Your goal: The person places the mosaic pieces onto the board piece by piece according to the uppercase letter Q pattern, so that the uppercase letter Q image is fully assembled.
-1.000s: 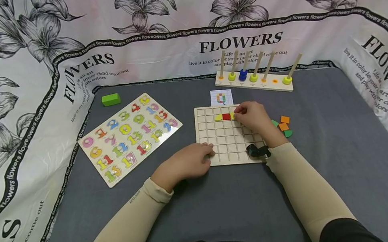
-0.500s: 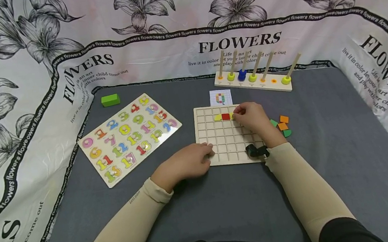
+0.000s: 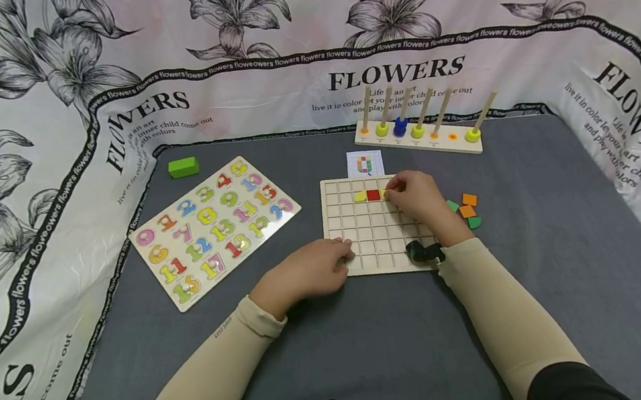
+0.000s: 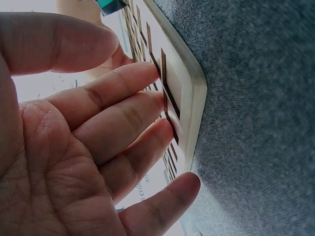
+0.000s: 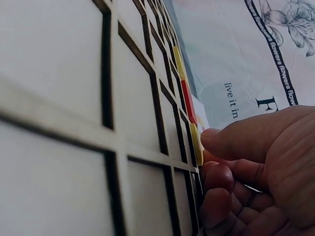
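Note:
A wooden grid board (image 3: 362, 241) lies flat in front of the person in the head view. On its far part sit a yellow piece (image 3: 361, 196) and a red square tile (image 3: 373, 195), side by side. Just right of the red one, my right hand (image 3: 416, 198) pinches another yellow tile (image 5: 196, 142) in the same row, thumb against its face, other fingers curled below. My left hand (image 3: 311, 271) rests fingertips on the board's near left corner, fingers loosely extended and holding nothing, as the left wrist view shows.
A pattern card (image 3: 364, 164) lies behind the board. Right of it are orange tiles (image 3: 468, 199) and green pieces (image 3: 474, 223). A peg stand with rings (image 3: 418, 138) stands at the back. Left are a number puzzle board (image 3: 216, 233) and a green block (image 3: 183, 167).

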Motion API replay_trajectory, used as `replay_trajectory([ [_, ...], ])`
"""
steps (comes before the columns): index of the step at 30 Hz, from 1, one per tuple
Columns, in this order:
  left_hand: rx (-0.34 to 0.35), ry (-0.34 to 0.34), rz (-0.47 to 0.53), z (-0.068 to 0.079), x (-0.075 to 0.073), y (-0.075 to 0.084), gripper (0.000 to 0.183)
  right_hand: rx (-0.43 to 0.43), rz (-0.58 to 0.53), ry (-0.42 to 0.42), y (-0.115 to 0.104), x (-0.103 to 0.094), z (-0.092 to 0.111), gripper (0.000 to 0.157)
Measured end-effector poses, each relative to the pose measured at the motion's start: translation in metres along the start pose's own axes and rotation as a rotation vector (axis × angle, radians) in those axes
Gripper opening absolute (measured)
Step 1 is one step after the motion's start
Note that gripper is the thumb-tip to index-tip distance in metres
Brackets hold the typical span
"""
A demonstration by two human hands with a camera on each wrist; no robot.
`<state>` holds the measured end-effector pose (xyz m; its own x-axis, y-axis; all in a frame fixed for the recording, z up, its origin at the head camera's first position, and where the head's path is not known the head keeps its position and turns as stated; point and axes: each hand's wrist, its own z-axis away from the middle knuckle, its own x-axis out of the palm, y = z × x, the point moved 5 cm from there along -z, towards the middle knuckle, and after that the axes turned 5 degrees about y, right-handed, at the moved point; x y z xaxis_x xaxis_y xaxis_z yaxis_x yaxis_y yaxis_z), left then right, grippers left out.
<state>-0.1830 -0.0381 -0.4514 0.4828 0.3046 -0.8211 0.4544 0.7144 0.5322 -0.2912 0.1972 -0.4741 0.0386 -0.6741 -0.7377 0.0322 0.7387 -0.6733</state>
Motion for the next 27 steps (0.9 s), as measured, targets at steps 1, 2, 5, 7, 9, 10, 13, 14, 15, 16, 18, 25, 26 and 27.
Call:
replay_trajectory([
  [1,0.000,-0.001,-0.001,0.000,0.000,0.000,0.045,0.001,-0.001,0.001,0.000,0.000,0.000,0.021],
  [2,0.000,-0.002,-0.002,-0.001,0.000,0.000,0.045,0.001,-0.001,0.002,0.001,-0.001,0.000,0.022],
  [5,0.001,-0.005,-0.001,-0.002,0.000,0.001,0.044,0.008,-0.010,0.014,0.001,-0.007,0.001,0.024],
  [7,0.004,-0.008,-0.002,-0.002,0.001,0.001,0.044,0.012,-0.017,0.039,0.001,-0.017,0.002,0.025],
  [9,0.005,-0.009,-0.006,-0.002,0.001,0.001,0.044,0.011,-0.021,0.070,0.002,-0.030,0.004,0.028],
  [10,0.005,-0.008,-0.010,-0.002,0.001,0.000,0.045,0.012,-0.023,0.086,0.004,-0.038,0.005,0.029],
  [13,0.002,-0.005,-0.015,-0.002,0.001,-0.001,0.045,0.024,-0.015,0.130,0.011,-0.063,0.010,0.032],
  [14,0.002,-0.002,-0.015,-0.002,0.001,-0.001,0.045,0.035,-0.010,0.141,0.015,-0.071,0.012,0.033],
  [15,0.001,0.000,-0.015,-0.002,0.002,-0.001,0.045,0.047,-0.003,0.150,0.020,-0.078,0.015,0.034],
  [16,-0.001,0.002,-0.013,-0.001,0.002,-0.001,0.045,0.060,0.007,0.153,0.025,-0.084,0.017,0.034],
  [18,-0.004,0.002,-0.010,-0.001,0.002,-0.001,0.045,0.075,0.042,0.142,0.037,-0.093,0.022,0.035],
  [25,-0.018,-0.001,0.000,0.000,0.002,0.000,0.045,0.051,0.206,-0.069,0.070,-0.093,0.038,0.039],
  [26,-0.018,0.001,0.001,0.000,0.002,0.000,0.045,0.043,0.224,-0.085,0.073,-0.092,0.040,0.039],
  [27,-0.016,0.001,-0.001,-0.001,0.002,0.000,0.045,0.039,0.236,-0.091,0.075,-0.090,0.042,0.040],
])
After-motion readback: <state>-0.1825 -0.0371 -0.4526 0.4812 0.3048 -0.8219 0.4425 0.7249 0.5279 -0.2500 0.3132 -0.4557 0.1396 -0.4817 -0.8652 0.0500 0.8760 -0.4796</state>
